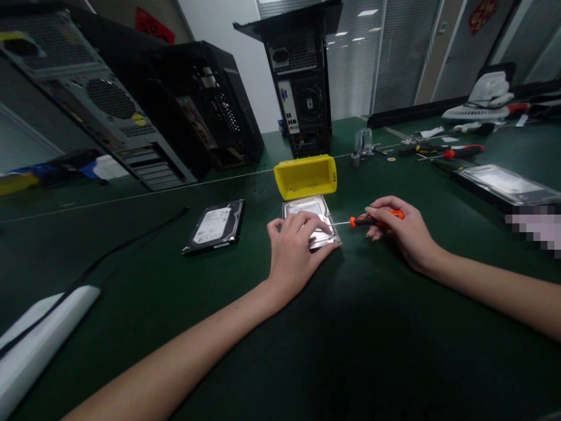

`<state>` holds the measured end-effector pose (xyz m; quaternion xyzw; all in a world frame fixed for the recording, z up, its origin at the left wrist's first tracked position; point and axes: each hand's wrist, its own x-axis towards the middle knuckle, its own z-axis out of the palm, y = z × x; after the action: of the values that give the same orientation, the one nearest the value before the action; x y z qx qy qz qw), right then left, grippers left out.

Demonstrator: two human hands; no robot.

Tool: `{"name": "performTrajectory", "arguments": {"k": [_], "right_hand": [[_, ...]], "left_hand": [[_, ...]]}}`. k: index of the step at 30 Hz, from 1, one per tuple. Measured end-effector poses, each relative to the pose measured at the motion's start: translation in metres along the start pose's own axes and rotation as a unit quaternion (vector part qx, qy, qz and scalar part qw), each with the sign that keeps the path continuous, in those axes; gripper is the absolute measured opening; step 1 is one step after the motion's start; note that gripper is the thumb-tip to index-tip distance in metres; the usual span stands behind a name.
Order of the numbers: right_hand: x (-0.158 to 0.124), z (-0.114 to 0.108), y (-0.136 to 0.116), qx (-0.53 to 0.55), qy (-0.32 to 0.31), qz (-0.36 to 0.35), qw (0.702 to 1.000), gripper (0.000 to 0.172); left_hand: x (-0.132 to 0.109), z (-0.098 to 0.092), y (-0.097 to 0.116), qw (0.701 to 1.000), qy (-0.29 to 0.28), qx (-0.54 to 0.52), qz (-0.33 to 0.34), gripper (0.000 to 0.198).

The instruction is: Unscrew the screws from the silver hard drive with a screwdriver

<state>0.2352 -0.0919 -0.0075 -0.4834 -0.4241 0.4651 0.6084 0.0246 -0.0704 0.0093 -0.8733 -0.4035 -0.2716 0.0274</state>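
A silver hard drive (322,206) lies flat on the green table in front of a yellow bin (305,190). My left hand (298,240) rests over it, fingers across the top and thumb along the near edge, gripping it. In my right hand (397,228) is a screwdriver (358,221) with an orange and black handle, held nearly level. Its thin shaft points left, and the tip reaches the drive beside my left fingers; whether it sits in a screw I cannot tell. The left fingers cover part of the drive's top.
Another hard drive (213,225) lies to the left. Computer cases (302,88) stand at the back and back left. On the right are pliers (464,152) and a black and silver drive-like unit (504,181). A black cable (127,248) crosses a white object (44,339) at left.
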Motion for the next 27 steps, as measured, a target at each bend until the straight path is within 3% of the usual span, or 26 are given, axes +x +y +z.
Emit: {"name": "performTrajectory", "arguments": {"k": [16, 22, 27], "right_hand": [[0.000, 0.001, 0.000, 0.009, -0.001, -0.001, 1.000, 0.025], [0.000, 0.001, 0.000, 0.012, 0.003, -0.008, 1.000, 0.025], [0.002, 0.001, 0.002, 0.020, 0.009, -0.010, 1.000, 0.026]], "left_hand": [[-0.001, 0.004, -0.004, 0.998, 0.028, 0.020, 0.047, 0.015], [-0.002, 0.009, -0.003, 0.987, 0.011, 0.082, 0.137, 0.025], [-0.001, 0.012, 0.003, 0.957, 0.034, 0.200, 0.206, 0.019]]}}
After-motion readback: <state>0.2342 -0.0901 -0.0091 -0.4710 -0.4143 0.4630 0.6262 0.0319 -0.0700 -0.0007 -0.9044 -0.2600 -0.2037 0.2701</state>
